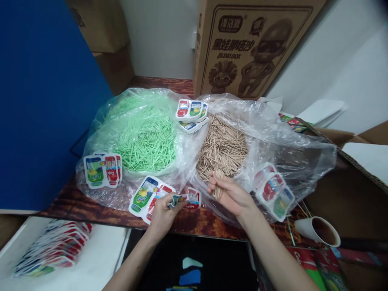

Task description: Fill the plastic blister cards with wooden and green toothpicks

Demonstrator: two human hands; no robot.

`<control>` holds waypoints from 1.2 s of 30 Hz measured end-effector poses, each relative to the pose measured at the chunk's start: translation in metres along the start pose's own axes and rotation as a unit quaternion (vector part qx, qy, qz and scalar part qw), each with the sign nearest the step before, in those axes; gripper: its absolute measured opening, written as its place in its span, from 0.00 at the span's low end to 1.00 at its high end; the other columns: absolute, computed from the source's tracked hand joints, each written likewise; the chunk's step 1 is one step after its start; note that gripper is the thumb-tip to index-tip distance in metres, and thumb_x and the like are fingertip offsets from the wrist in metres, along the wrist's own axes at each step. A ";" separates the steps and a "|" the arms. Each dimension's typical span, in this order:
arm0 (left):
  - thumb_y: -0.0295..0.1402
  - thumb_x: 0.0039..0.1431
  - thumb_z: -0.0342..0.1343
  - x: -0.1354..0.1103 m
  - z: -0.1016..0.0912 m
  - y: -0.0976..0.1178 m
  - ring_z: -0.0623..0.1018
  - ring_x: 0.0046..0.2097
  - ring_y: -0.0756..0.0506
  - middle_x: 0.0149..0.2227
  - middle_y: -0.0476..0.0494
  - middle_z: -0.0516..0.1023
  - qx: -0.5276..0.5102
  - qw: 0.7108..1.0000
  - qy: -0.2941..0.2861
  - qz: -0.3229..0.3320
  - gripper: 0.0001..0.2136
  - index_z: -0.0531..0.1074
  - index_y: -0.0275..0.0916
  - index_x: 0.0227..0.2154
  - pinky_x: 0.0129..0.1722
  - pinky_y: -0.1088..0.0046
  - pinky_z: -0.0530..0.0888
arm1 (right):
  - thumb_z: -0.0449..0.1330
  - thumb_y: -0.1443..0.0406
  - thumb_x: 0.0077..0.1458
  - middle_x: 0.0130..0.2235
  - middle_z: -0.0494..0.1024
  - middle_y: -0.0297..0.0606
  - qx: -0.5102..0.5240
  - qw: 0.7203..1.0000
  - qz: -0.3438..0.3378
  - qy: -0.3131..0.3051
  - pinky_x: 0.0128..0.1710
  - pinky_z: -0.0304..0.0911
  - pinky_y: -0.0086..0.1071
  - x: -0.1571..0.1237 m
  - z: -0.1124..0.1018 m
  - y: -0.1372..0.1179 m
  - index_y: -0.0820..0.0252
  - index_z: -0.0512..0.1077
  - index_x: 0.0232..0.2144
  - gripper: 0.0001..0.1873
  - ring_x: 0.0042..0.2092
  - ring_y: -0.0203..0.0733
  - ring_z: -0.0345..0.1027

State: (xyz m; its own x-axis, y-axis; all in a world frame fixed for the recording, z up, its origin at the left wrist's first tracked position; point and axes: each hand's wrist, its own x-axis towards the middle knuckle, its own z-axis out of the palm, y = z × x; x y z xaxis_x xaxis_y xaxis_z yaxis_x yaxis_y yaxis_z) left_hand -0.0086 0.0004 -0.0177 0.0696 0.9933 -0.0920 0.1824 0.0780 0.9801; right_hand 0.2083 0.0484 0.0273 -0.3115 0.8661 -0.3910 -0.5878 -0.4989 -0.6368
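Observation:
My left hand (pixel 163 212) is closed on a small printed packet (pixel 177 200), bent and seen nearly edge-on. Between the fingers of my right hand (pixel 232 196) is a small bundle of thin tan sticks (pixel 217 184). Directly behind that hand lies a clear plastic bag with a heap of the same tan sticks (pixel 226 145). To its left, another bag holds a heap of light green sticks (pixel 148 141). A flat packet with soda-can pictures (pixel 142 198) lies beside my left hand, and a red-printed one (pixel 194 198) shows just right of it.
More soda-can packets lie on the bags, at left (pixel 103 171), centre (pixel 190 111) and right (pixel 275 194). A paper cup (pixel 318 231) of dark liquid leans at the right. Many packets (pixel 57 246) overlap on a white surface at lower left. A cardboard box (pixel 254 48) stands behind.

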 end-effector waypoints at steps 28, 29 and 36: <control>0.36 0.49 0.63 -0.002 0.004 0.010 0.73 0.28 0.48 0.25 0.49 0.78 -0.115 0.983 -0.105 -0.092 0.08 0.77 0.35 0.25 0.31 0.73 0.69 | 0.63 0.61 0.55 0.38 0.83 0.38 0.030 0.993 -0.093 -0.059 0.59 0.57 0.45 0.000 0.035 0.012 0.57 0.70 0.31 0.07 0.48 0.44 0.75; 0.36 0.49 0.63 -0.002 0.004 0.010 0.73 0.27 0.48 0.25 0.49 0.78 -0.133 0.978 -0.117 -0.106 0.08 0.77 0.35 0.25 0.31 0.73 0.69 | 0.63 0.61 0.55 0.40 0.83 0.39 0.029 0.993 -0.085 -0.075 0.60 0.55 0.46 0.000 0.037 0.013 0.57 0.70 0.31 0.07 0.49 0.45 0.74; 0.36 0.45 0.67 -0.005 0.007 0.005 0.72 0.27 0.49 0.24 0.49 0.76 -0.222 0.954 -0.142 -0.144 0.10 0.75 0.34 0.25 0.31 0.72 0.69 | 0.63 0.59 0.54 0.43 0.82 0.40 0.036 0.997 -0.022 -0.060 0.57 0.59 0.46 -0.008 0.042 0.027 0.58 0.69 0.30 0.09 0.50 0.46 0.74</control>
State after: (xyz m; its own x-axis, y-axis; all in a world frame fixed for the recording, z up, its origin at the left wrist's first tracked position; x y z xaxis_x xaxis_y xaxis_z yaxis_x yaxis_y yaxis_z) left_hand -0.0013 -0.0048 -0.0133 0.3539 0.8669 -0.3511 -0.1946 0.4354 0.8789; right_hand 0.1635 0.0293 0.0419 -0.3694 0.8864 -0.2789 -0.6535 -0.4612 -0.6002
